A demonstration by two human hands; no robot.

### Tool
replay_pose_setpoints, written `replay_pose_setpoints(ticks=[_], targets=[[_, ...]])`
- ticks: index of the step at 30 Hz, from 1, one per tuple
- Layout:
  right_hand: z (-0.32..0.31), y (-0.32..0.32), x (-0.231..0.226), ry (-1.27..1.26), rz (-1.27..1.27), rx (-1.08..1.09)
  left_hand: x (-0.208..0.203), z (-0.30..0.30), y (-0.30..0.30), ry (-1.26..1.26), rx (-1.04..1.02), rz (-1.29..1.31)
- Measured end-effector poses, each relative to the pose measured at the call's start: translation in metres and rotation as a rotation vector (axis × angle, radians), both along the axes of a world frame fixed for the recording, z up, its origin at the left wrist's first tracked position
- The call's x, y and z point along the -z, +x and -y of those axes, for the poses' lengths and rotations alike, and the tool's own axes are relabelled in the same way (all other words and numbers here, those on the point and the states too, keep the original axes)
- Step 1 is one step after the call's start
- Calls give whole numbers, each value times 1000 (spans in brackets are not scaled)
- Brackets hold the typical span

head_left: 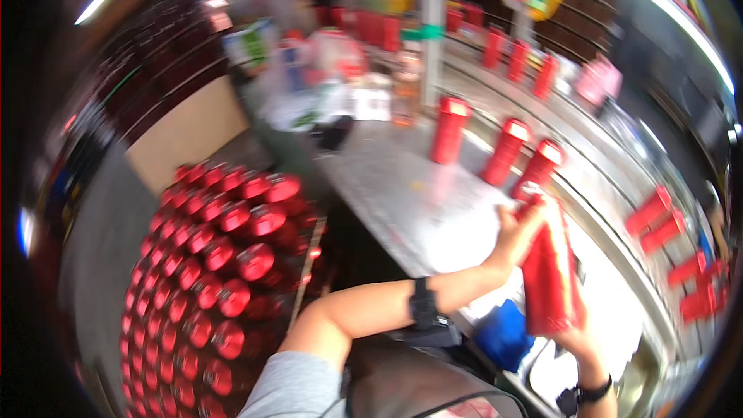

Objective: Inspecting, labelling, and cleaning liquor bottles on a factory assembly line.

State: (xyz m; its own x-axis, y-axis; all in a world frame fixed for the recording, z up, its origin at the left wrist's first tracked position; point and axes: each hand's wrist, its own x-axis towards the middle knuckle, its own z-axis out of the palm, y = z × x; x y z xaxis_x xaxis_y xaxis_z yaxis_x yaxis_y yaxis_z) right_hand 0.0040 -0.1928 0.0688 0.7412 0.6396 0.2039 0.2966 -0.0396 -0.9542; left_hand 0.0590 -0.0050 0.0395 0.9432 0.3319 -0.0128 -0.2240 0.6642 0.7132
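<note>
Overhead: a bright tube light [672,11] above a motion-blurred workroom.
Held bottle [551,282]: glossy red, cylindrical, tilted, its narrower top pointing away from the person, above the right part of the surface [379,178].
Left hand [511,241]: fingers clamped on the bottle near its top.
Right hand [576,333]: at the bottle's base; its fingers are partly hidden, so I cannot tell how they close.
Standing bottles [449,135]: three, red, just beyond; the nearest overlaps the held one's top in view.
Blue bundle [505,333]: beside the held bottle's base.
Bottle stack [219,254]: many shiny red ends, left of the person.
Surface finish: grey, reflective, glaring near the hands.
Floor side: a tan board [190,128] behind the stack.
</note>
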Motion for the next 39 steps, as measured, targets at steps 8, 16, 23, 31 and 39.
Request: replay_pose_setpoints(ticks=[8,16,23,31,39], targets=[[31,-54,-52,-493,204,194,-31,5,-37,-154,673,-337],[28,-104,-29,-560,176,351,-15,16,-46,9,942,-328],[27,-123,17,-653,163,466,-5,21,-52,290,916,-254],[23,-135,28,-726,144,593,2,37,-43,581,916,-197],[37,-114,33,-738,50,577,3,54,-24,805,790,-123]])
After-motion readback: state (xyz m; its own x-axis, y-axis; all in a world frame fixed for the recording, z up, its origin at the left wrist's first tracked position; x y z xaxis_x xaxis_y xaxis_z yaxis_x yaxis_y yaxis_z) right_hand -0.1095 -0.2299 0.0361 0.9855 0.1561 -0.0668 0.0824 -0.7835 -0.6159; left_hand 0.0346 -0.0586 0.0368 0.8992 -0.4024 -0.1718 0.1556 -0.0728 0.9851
